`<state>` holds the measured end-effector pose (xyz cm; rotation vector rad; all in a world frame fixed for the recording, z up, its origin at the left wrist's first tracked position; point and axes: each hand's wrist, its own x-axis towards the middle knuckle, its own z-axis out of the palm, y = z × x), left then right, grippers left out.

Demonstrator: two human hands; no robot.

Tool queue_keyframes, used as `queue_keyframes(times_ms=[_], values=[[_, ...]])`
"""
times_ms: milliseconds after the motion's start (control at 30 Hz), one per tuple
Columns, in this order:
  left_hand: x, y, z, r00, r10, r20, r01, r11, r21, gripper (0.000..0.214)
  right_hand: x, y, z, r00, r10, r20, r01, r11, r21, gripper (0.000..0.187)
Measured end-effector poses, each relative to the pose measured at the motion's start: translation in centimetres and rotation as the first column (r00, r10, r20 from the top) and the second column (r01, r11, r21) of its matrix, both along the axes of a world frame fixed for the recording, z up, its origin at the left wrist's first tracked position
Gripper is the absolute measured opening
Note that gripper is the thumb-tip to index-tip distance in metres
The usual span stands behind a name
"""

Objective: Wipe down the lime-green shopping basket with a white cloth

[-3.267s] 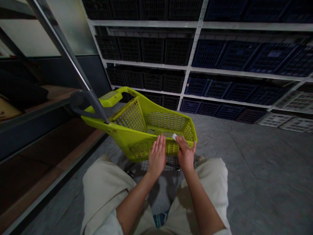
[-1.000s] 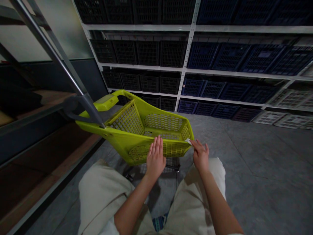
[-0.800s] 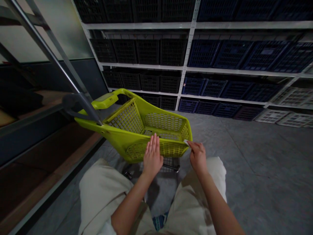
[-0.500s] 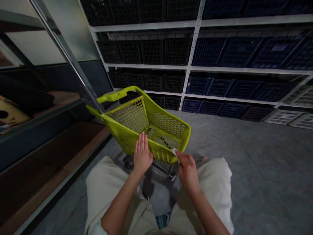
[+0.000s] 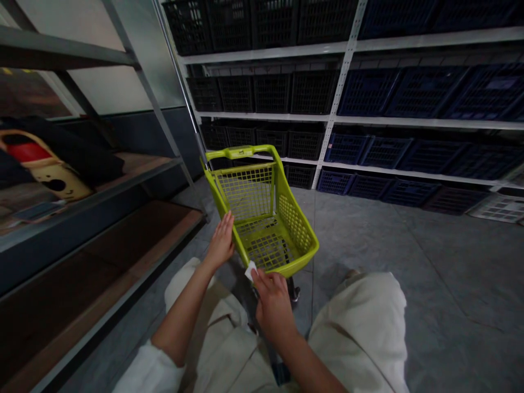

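A small lime-green plastic shopping cart (image 5: 266, 218) stands on the grey floor in front of my knees, its handle at the far end. My left hand (image 5: 221, 240) lies flat with fingers stretched out against the cart's left side wall. My right hand (image 5: 272, 300) is closed on a small white wipe (image 5: 250, 270) and presses it against the cart's near front corner. The cart's basket holds nothing.
Long white shelving (image 5: 339, 114) with rows of black and blue crates fills the back wall. On the left a metal rack (image 5: 102, 191) carries a yellow and red bag (image 5: 45, 164) and dark items. My beige trouser legs (image 5: 360, 327) fill the foreground.
The cart has swung round so its front now faces me. My right hand with the wipe moved from the right corner to the near front corner; my left hand shifted to the left wall.
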<state>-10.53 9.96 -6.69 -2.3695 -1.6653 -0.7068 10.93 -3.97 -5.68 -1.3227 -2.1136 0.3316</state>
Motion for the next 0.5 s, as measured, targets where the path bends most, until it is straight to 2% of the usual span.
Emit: queue_keyframes(times_ms=[133,233,333,433,500], values=[[0.4,0.1,0.8,1.0,-0.007,0.006,0.007,1.0,-0.018,0.09,0.1,-0.3,0.1,1.0,0.017,0.015,-0.016,1.0,-0.011,0.067],[2.1,-1.4,1.4,0.999,-0.039,0.002,0.039,0.999,-0.034,0.09,0.8,-0.3,0.0,0.999,0.022,0.029,-0.021,1.0,-0.011,0.067],[4.4,-4.6,1.4,0.973,-0.216,-0.085,0.205,0.972,-0.117,0.091,2.1,-0.2,-0.7,0.998,0.068,-0.017,-0.068,0.998,0.003,0.067],[6.1,-8.4,0.8,0.966,-0.237,-0.099,0.224,0.966,-0.129,0.088,3.7,0.1,-1.8,0.97,0.04,-0.239,-0.042,0.999,-0.003,0.057],[6.7,-10.4,0.4,0.973,-0.217,-0.075,0.207,0.97,-0.131,0.086,4.9,0.4,-2.5,0.89,-0.067,-0.452,0.036,0.996,-0.078,0.045]])
